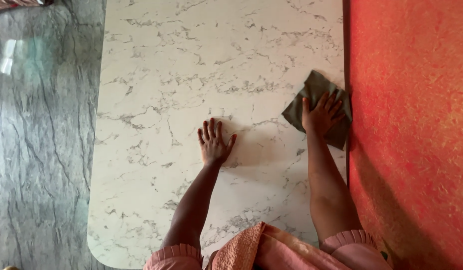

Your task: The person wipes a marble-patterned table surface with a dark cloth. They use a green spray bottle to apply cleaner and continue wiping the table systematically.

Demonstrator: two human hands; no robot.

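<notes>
Head view, looking straight down. White marble-look table (191, 75) with grey veins fills the centre. Right hand (321, 116) lies flat on a grey-green cloth (314, 90), fingers spread wide and pointing to 1 o'clock, palm pressing it down, not gripping. The cloth sits at the table's 3 o'clock edge, touching the line where the table meets the orange-red wall (411, 125). Left hand (214, 145) is flat on bare tabletop near the centre, at 9 o'clock from the cloth and well apart from it, fingers splayed open, holding nothing. Grey veined floor (41, 150) runs along the 9 o'clock side. Pink sleeves (174, 256) and pink fabric at 6 o'clock.
</notes>
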